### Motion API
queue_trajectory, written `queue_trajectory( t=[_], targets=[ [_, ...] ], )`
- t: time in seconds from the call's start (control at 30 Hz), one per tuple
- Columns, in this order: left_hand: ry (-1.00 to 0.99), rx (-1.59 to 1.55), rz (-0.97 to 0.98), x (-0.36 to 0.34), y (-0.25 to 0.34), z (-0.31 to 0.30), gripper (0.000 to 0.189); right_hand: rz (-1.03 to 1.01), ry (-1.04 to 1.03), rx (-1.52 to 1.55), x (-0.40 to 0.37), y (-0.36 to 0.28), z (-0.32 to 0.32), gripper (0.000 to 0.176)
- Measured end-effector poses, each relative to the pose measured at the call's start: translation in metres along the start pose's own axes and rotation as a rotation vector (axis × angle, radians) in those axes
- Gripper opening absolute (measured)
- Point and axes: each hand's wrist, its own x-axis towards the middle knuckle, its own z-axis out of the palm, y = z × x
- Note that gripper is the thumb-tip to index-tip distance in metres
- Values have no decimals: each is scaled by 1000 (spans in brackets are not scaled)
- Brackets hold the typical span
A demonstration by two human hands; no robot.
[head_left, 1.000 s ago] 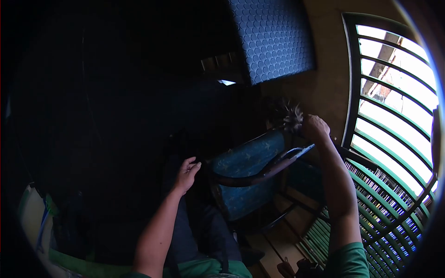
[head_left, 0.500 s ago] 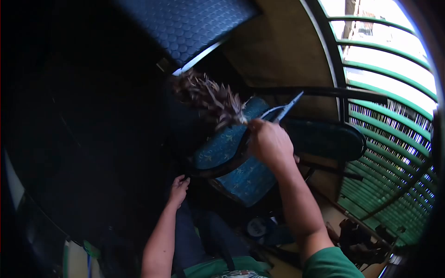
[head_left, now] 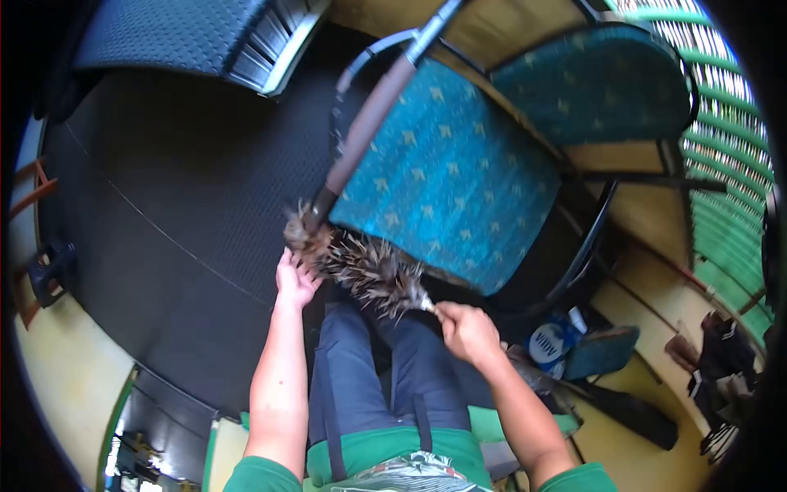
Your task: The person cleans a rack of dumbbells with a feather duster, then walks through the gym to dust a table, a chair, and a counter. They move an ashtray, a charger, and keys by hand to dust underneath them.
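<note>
A feather duster (head_left: 369, 271) with brown and dark feathers lies across the front of a chair, just below the seat edge. Its handle end is gripped in my right hand (head_left: 469, 332). At the feathery tip, my left hand (head_left: 297, 279) is turned palm up with fingers stretched out, close to or touching the feathers. The chair's teal patterned seat (head_left: 447, 172) fills the middle of the view. Its dark armrest (head_left: 369, 123) slants up from beside the duster's tip.
The chair's teal backrest (head_left: 594, 82) stands at upper right, near green slats (head_left: 730, 164). A dark textured panel (head_left: 164, 37) is at upper left above the black floor mat (head_left: 180, 189). A blue-labelled AQUA item (head_left: 548, 343) and dark bundled things (head_left: 725, 353) lie on the right.
The duster has come down from over the chair toward my body with my right hand. My left hand is now by its feather tip. The view has shifted and brightened.
</note>
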Motion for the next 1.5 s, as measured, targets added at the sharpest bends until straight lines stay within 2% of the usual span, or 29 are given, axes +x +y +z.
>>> queue_trajectory(
  t=[0.07,0.13,0.27,0.33,0.4,0.5,0.6,0.67,0.7,0.73,0.8,0.93,1.0,1.13,1.2,1.27,1.3,1.37,1.4,1.47,1.5],
  targets=[
    [-40,38,30,4,-20,2,74,153,73,-51,-1,22,20,20],
    [-39,221,40,7,-44,7,79,187,70,-4,-21,44,35,18],
    [26,402,2,0,-95,28,77,523,32,-104,-73,95,60,22],
    [52,506,-4,-6,-119,40,71,462,11,-22,-89,95,53,23],
    [-33,600,7,-15,-138,46,73,402,29,142,-101,84,48,24],
    [-73,669,30,-44,-152,58,68,504,85,95,-109,99,54,23],
    [-121,809,151,-86,-152,60,62,608,107,-7,-125,109,56,23],
    [-133,803,287,-105,-147,48,44,593,71,-58,-141,118,58,24],
    [-142,867,312,-105,-140,36,48,555,81,-56,-150,120,57,24],
    [-72,915,439,-65,-146,14,57,506,99,-56,-154,119,53,25],
    [-49,869,449,-96,-127,-9,66,416,115,20,-165,113,48,25],
    [80,768,629,-133,-106,-73,69,40,123,-62,-176,74,40,33],
    [181,554,470,-195,-86,-93,75,-91,136,-91,-172,37,46,34],
    [-123,221,336,-212,-62,-168,77,-467,53,-106,-162,-47,72,34],
    [-248,-9,342,-227,-47,-205,62,-612,24,-123,-161,-96,93,31],
    [-228,-242,407,-267,-29,-245,55,-630,-122,-125,-168,-153,114,30],
    [-230,-273,433,-258,-19,-268,55,-663,-122,-148,-165,-179,126,30],
    [-238,-455,537,-230,-13,-316,51,-673,-252,-321,-159,-222,155,36],
    [-241,-485,547,-236,-3,-345,51,-689,-255,-348,-159,-246,172,36],
    [-76,-398,568,-258,13,-396,52,-717,-299,-662,-151,-293,207,40],
    [2,-379,600,-247,20,-418,53,-762,-301,-650,-145,-312,227,44]
  ],
)
